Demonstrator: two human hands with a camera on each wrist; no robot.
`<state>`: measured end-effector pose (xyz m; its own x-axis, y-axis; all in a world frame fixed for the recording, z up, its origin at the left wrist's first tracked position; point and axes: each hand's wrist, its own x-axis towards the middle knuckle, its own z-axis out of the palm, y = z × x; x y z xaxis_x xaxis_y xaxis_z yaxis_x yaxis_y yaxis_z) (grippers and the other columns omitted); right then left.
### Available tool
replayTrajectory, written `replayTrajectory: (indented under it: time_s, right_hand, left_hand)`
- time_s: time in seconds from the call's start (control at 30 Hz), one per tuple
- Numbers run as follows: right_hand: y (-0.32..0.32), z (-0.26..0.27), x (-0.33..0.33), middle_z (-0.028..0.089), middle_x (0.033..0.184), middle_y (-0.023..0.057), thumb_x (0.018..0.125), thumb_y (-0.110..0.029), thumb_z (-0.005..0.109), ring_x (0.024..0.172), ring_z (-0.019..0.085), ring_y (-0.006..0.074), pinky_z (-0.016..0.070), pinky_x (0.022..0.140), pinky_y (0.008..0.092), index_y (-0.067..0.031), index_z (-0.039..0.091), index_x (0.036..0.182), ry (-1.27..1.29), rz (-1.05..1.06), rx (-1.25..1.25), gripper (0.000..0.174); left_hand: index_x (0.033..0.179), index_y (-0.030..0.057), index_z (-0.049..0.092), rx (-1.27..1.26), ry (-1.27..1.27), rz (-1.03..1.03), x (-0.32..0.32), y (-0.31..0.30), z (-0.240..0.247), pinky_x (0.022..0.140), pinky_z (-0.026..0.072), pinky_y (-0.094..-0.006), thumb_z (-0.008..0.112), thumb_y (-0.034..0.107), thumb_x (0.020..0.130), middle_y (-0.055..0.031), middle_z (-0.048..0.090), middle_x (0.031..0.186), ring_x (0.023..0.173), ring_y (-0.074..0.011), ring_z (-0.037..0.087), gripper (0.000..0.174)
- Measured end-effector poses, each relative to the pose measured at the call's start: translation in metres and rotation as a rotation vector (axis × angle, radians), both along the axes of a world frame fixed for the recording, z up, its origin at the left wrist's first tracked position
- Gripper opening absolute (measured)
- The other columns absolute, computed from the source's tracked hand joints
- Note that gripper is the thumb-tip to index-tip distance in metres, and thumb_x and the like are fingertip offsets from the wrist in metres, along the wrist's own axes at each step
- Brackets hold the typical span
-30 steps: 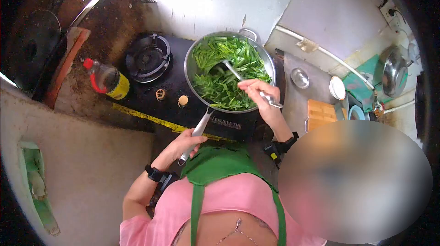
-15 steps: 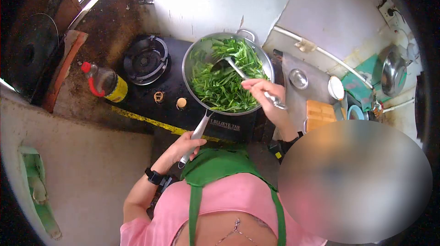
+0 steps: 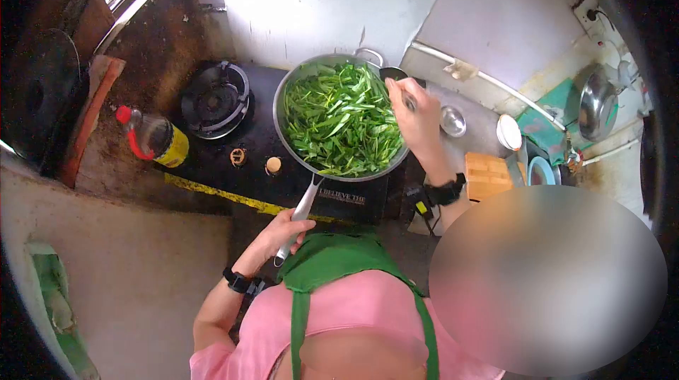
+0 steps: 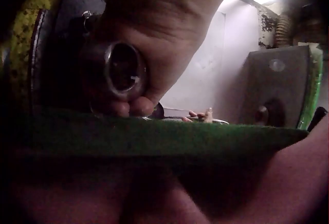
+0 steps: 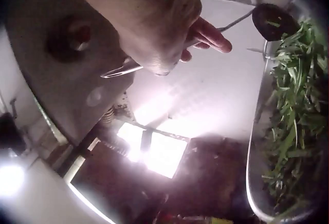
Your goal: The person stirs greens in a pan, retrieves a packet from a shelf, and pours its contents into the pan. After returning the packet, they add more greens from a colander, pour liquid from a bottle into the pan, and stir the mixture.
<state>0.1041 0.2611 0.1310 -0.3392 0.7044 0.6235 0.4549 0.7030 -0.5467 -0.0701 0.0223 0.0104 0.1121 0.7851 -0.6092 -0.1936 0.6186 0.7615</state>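
Note:
A silvery wok (image 3: pixel 279 122) full of chopped green leaves (image 3: pixel 339 118) stands on the right side of the black stove. My left hand (image 3: pixel 285 231) grips its long metal handle (image 3: pixel 307 202), whose hollow end faces the camera in the left wrist view. At the wok's far right rim, my right hand (image 3: pixel 416 117) holds a spatula by its metal handle. The dark head of the spatula (image 5: pixel 275 22) is up at the rim, beside the heaped leaves, with a bit of green on it. In the head view my fingers cover most of the handle.
Left of the wok is a second burner (image 3: pixel 216 100), with an oil bottle (image 3: pixel 152 138) beyond it. To the right are a small metal bowl (image 3: pixel 453 122), a white bowl (image 3: pixel 508 132) and a wooden cutting board (image 3: pixel 488 176). The wall (image 3: pixel 311 5) rises close behind the wok.
My right hand has moved away from me, bringing the spatula from among the leaves to the far right rim. Leaves now cover the bare upper left of the wok. My left hand keeps its grip.

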Motion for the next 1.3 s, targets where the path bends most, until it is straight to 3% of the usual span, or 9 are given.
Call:
replayTrajectory:
  time_s: [0.1,0.2,0.3,0.63,0.9,0.97,1.1,1.17,1.3]
  right_hand:
    - [0.026,-0.028,-0.017,0.058,0.062,0.0141,0.086,-0.021,0.063,0.054,0.059,0.0264,0.0441,0.05,0.0319,-0.0022,0.059,0.077,-0.075,-0.126,-0.033,0.021]
    - [0.035,-0.065,-0.029,0.066,0.078,0.0131,0.086,-0.02,0.061,0.064,0.064,0.0176,0.0472,0.058,0.0292,-0.0021,0.064,0.088,0.147,0.198,-0.202,0.018]
    - [0.004,-0.058,-0.021,0.068,0.089,0.0133,0.083,-0.015,0.065,0.072,0.065,0.018,0.0495,0.065,0.0277,-0.0005,0.065,0.088,-0.033,0.386,-0.222,0.016]
    - [-0.019,-0.072,0.0,0.066,0.1,0.0156,0.083,-0.002,0.054,0.079,0.063,0.0171,0.049,0.071,0.028,0.0042,0.059,0.078,-0.003,0.494,-0.238,0.009]
    - [0.011,-0.077,-0.011,0.067,0.096,0.0122,0.082,-0.003,0.059,0.069,0.062,0.0141,0.0481,0.061,0.0251,0.0009,0.061,0.085,0.263,0.32,-0.084,0.005]
    - [0.001,-0.089,-0.011,0.067,0.097,0.0129,0.082,-0.004,0.059,0.072,0.064,0.0164,0.0496,0.064,0.0272,0.0,0.061,0.083,0.133,0.272,-0.322,0.005]
    - [-0.02,-0.084,0.004,0.068,0.091,0.012,0.082,-0.003,0.057,0.066,0.062,0.0139,0.0476,0.059,0.0252,0.0,0.062,0.083,0.068,0.511,-0.077,0.006]
    - [-0.005,-0.075,0.005,0.067,0.083,0.0085,0.083,-0.003,0.057,0.064,0.059,0.0104,0.0464,0.058,0.0228,-0.0008,0.065,0.091,0.147,0.375,-0.296,0.012]
    - [0.022,-0.06,-0.016,0.06,0.066,0.0059,0.086,-0.009,0.06,0.056,0.052,0.0069,0.0411,0.052,0.0227,-0.0014,0.064,0.095,0.282,0.172,-0.156,0.012]
  left_hand:
    - [0.092,0.0027,0.046,0.009,0.003,-0.001,-0.001,0.001,-0.003,0.034,0.0357,-0.0256,0.062,0.021,0.083,-0.0021,0.049,0.055,0.038,-0.0111,0.045,0.026]
    - [0.091,0.0026,0.046,0.016,-0.011,-0.007,-0.002,0.002,-0.005,0.033,0.0358,-0.0255,0.062,0.022,0.082,-0.0021,0.049,0.055,0.037,-0.0111,0.045,0.027]
    - [0.091,0.0027,0.046,0.013,-0.031,-0.011,-0.002,0.0,-0.005,0.033,0.0359,-0.0254,0.062,0.022,0.082,-0.0021,0.049,0.055,0.037,-0.0109,0.045,0.027]
    - [0.088,0.0038,0.045,-0.023,-0.021,0.012,0.0,0.001,-0.002,0.034,0.0363,-0.0252,0.064,0.021,0.081,-0.0018,0.049,0.056,0.037,-0.0106,0.044,0.026]
    - [0.087,0.0034,0.045,-0.023,-0.004,0.008,0.001,0.001,0.006,0.034,0.0359,-0.0254,0.063,0.02,0.082,-0.0021,0.049,0.055,0.037,-0.0108,0.045,0.025]
    - [0.087,0.0033,0.045,-0.009,0.001,0.011,0.0,0.003,0.007,0.034,0.0359,-0.0254,0.063,0.02,0.082,-0.0022,0.049,0.054,0.037,-0.0108,0.045,0.025]
    - [0.086,0.0036,0.045,-0.018,-0.012,0.015,-0.001,0.002,0.0,0.034,0.0361,-0.025,0.063,0.021,0.082,-0.002,0.049,0.055,0.037,-0.0105,0.045,0.025]
    - [0.086,0.0037,0.045,-0.019,-0.006,0.006,0.001,0.0,0.002,0.034,0.0362,-0.0249,0.064,0.021,0.081,-0.0019,0.049,0.055,0.037,-0.0105,0.045,0.026]
    - [0.083,0.0041,0.046,-0.035,0.002,0.039,0.001,0.001,0.01,0.034,0.0362,-0.0243,0.065,0.021,0.081,-0.0016,0.049,0.055,0.038,-0.0103,0.045,0.026]
